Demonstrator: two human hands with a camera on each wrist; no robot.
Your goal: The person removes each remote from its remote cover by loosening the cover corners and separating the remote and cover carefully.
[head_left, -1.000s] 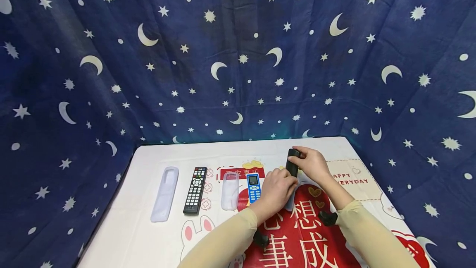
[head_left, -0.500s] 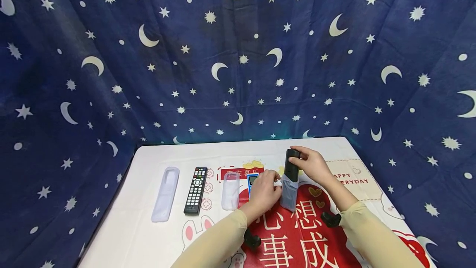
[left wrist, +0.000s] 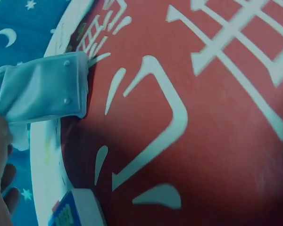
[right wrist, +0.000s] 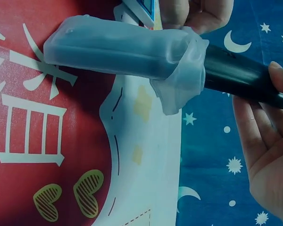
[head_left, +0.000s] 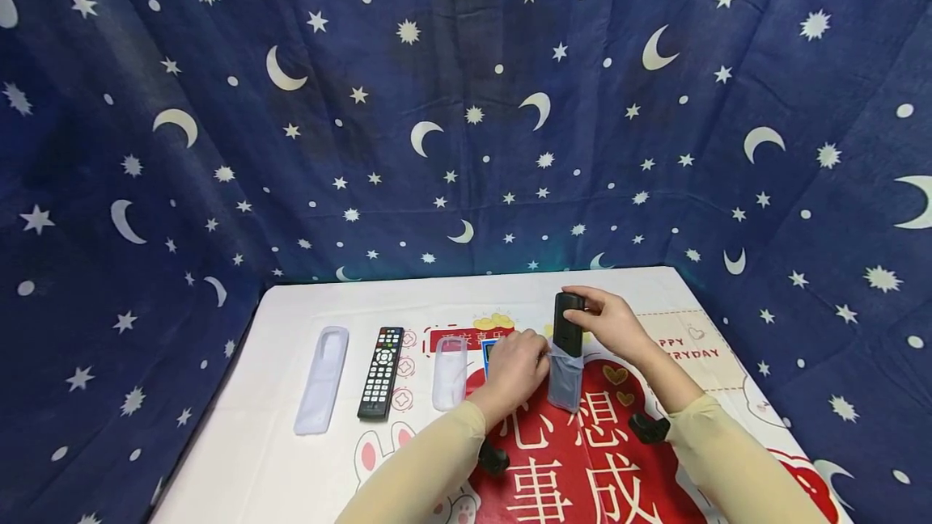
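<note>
A black remote control [head_left: 568,323] stands upright, tilted, its lower part inside a translucent silicone sleeve [head_left: 565,388]. My right hand [head_left: 613,328] grips the remote's bare upper end between thumb and fingers. At the sleeve's mouth, the soft rim is bunched and folded outward, clearest on the sleeve [right wrist: 179,70] in the right wrist view. My left hand [head_left: 515,366] pinches that rim from the left; its fingertips show beside the sleeve [left wrist: 47,89] in the left wrist view. The remote's buttons face away from the head camera.
Left of the hands lie an empty clear sleeve [head_left: 450,374], a black remote with white buttons [head_left: 382,374] and a longer clear sleeve [head_left: 323,382]. A blue remote with a small screen [head_left: 489,350] is mostly covered by my left hand. A starry curtain [head_left: 466,184] hangs behind the table.
My left hand has shifted left from across the remote to the sleeve's edge, uncovering the sleeve. The remote has moved slightly left; my right hand keeps its grip.
</note>
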